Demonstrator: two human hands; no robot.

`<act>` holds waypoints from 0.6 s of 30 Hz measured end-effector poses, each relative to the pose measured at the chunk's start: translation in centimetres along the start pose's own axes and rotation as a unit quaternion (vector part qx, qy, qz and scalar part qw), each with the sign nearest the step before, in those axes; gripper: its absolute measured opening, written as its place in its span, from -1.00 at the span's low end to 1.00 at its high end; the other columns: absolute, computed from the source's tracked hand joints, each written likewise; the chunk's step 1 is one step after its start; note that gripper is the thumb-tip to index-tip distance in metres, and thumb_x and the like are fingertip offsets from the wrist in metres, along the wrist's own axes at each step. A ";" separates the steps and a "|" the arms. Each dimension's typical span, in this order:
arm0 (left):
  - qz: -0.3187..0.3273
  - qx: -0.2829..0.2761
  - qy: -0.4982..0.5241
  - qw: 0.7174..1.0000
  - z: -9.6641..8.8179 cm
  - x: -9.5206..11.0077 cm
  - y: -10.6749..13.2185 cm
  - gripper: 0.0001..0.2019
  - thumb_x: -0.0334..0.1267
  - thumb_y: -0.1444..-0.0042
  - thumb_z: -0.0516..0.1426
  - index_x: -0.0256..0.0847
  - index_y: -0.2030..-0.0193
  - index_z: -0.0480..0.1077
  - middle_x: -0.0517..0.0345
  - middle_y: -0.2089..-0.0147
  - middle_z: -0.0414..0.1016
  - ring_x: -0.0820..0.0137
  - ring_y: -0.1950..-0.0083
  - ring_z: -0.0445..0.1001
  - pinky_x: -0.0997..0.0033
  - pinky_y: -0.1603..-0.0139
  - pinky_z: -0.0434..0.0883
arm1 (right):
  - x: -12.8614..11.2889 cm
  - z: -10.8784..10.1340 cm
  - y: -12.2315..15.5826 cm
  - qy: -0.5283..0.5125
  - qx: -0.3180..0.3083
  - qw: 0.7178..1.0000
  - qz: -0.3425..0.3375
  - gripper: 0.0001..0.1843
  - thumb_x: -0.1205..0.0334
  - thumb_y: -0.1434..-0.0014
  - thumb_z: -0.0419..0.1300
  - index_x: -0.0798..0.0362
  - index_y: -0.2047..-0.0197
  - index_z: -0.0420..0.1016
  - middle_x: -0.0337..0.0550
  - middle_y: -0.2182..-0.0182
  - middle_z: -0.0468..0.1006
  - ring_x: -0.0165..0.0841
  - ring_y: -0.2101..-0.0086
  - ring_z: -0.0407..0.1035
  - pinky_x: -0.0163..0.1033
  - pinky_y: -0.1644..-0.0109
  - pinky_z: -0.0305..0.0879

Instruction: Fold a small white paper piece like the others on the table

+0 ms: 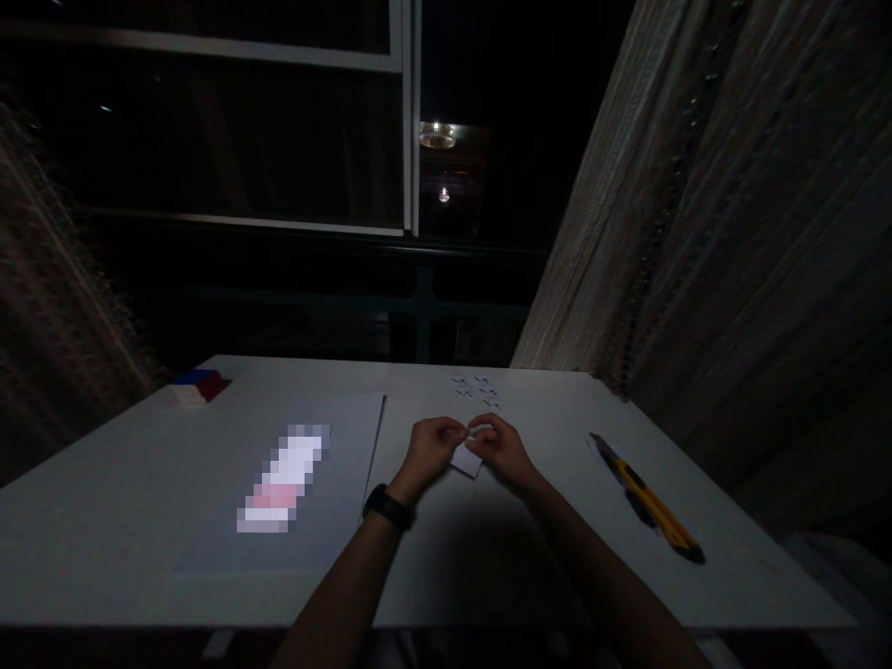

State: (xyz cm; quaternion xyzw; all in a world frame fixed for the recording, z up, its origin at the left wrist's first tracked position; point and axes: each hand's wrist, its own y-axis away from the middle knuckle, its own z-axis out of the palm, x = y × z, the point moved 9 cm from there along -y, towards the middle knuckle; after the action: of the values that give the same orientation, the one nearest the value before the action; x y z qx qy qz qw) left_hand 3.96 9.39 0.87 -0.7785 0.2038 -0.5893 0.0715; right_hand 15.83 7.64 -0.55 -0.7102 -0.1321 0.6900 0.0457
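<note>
The room around me is dim. A white surface (544,557) spreads under and around my left hand (433,444) and right hand (503,448), with a soft dark shadow on it just below them. Beyond its far edge, ahead of my hands, is a window with a pale frame (409,121) and a black pane (243,139) to their upper left. Straight above and beyond my hands, a round, glowing lamp (438,137) shows against the dark, with a smaller bright light (444,195) under it. Lower down, I can make out a dull green bar (424,311). A long, pale curtain (592,204) hangs well to the right of my hands, slanting down behind the surface; another curtain (62,260), fuzzy and darker, hangs far to their left.
</note>
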 end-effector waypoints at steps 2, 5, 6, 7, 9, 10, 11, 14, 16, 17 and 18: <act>-0.002 -0.002 -0.002 1.000 0.1 0.1 0.0 -0.80 -0.20 0.08 0.13 -0.31 0.43 0.48 0.07 0.49 0.50 0.39 0.43 0.43 0.49 0.43 0.32 | -0.2 0.0 0.0 0.009 0.002 1.000 -0.007 -0.64 0.16 0.19 0.29 0.05 0.30 0.28 -0.42 0.68 0.33 -0.52 0.65 0.17 -0.38 0.54 0.04; -0.009 0.000 -0.003 1.000 0.0 0.1 0.1 -0.79 -0.20 0.08 0.13 -0.31 0.43 0.48 0.07 0.49 0.50 0.40 0.44 0.42 0.50 0.45 0.31 | -0.4 0.0 0.1 0.020 0.006 1.000 -0.011 -0.64 0.16 0.18 0.28 0.05 0.30 0.27 -0.42 0.68 0.32 -0.53 0.66 0.14 -0.39 0.56 0.02; -0.011 0.000 -0.003 1.000 0.0 0.2 0.1 -0.79 -0.19 0.08 0.12 -0.31 0.42 0.49 0.07 0.50 0.49 0.40 0.44 0.42 0.50 0.45 0.31 | -0.4 0.0 0.1 0.022 0.009 1.000 -0.011 -0.64 0.16 0.18 0.28 0.05 0.30 0.27 -0.42 0.68 0.31 -0.53 0.67 0.13 -0.39 0.56 0.02; -0.012 0.000 -0.004 1.000 0.0 0.2 0.1 -0.78 -0.19 0.08 0.12 -0.31 0.42 0.49 0.07 0.50 0.49 0.40 0.44 0.42 0.50 0.45 0.30 | -0.5 0.0 0.1 0.025 0.013 1.000 -0.012 -0.64 0.16 0.18 0.28 0.05 0.31 0.27 -0.42 0.69 0.31 -0.53 0.67 0.13 -0.40 0.57 0.02; -0.011 -0.005 -0.010 1.000 0.0 0.3 0.1 -0.76 -0.17 0.07 0.11 -0.31 0.40 0.49 0.07 0.49 0.49 0.40 0.45 0.41 0.49 0.45 0.30 | -0.7 0.0 0.2 0.029 0.016 0.999 -0.014 -0.64 0.16 0.19 0.28 0.06 0.32 0.27 -0.42 0.69 0.31 -0.54 0.68 0.12 -0.40 0.58 0.01; -0.009 -0.010 -0.016 1.000 0.0 0.3 0.1 -0.75 -0.16 0.06 0.10 -0.30 0.39 0.49 0.07 0.49 0.50 0.40 0.44 0.41 0.49 0.45 0.29 | -0.8 0.0 0.2 0.030 0.015 0.999 -0.015 -0.64 0.16 0.19 0.28 0.06 0.32 0.27 -0.42 0.70 0.30 -0.54 0.68 0.12 -0.40 0.58 0.01; -0.007 -0.016 -0.024 1.000 0.1 0.3 0.1 -0.74 -0.15 0.05 0.09 -0.30 0.39 0.50 0.08 0.49 0.49 0.40 0.44 0.41 0.49 0.45 0.29 | -0.9 0.1 0.2 0.029 0.012 0.999 -0.016 -0.65 0.17 0.20 0.28 0.06 0.32 0.27 -0.43 0.70 0.30 -0.54 0.68 0.12 -0.40 0.58 0.02; 0.000 -0.037 -0.067 0.997 0.2 0.4 0.1 -0.71 -0.10 0.03 0.07 -0.29 0.42 0.49 0.10 0.51 0.47 0.42 0.46 0.37 0.50 0.47 0.24 | -0.9 0.2 0.3 0.025 0.003 1.000 -0.012 -0.64 0.17 0.21 0.28 0.05 0.32 0.27 -0.43 0.70 0.29 -0.52 0.67 0.15 -0.40 0.57 0.04; 0.007 -0.041 -0.097 0.994 0.1 0.6 0.2 -0.69 -0.07 0.02 0.06 -0.29 0.44 0.47 0.15 0.55 0.42 0.44 0.49 0.33 0.51 0.50 0.20 | -0.8 0.2 0.3 0.030 -0.001 1.000 -0.006 -0.63 0.18 0.21 0.29 0.05 0.31 0.27 -0.42 0.70 0.30 -0.52 0.67 0.15 -0.39 0.58 0.04; 0.014 -0.042 -0.106 0.993 0.1 0.8 0.2 -0.69 -0.06 0.01 0.05 -0.29 0.45 0.45 0.17 0.56 0.40 0.45 0.50 0.31 0.51 0.50 0.19 | -0.7 0.2 0.3 0.032 -0.002 0.999 -0.003 -0.62 0.18 0.21 0.29 0.05 0.30 0.27 -0.42 0.69 0.30 -0.52 0.67 0.14 -0.39 0.58 0.04; 0.024 -0.043 -0.109 0.993 0.1 1.0 0.3 -0.69 -0.07 0.00 0.04 -0.29 0.44 0.43 0.19 0.56 0.38 0.46 0.49 0.30 0.52 0.49 0.18 | -0.6 0.1 0.3 0.034 -0.002 0.999 -0.002 -0.62 0.18 0.21 0.29 0.05 0.30 0.27 -0.42 0.69 0.30 -0.52 0.68 0.14 -0.39 0.58 0.04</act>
State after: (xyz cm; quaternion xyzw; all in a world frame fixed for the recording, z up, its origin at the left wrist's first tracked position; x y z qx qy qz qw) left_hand 4.24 8.71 1.62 -0.8352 0.2387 -0.4899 0.0736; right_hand 15.73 7.19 0.00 -0.7331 -0.1338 0.6650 0.0502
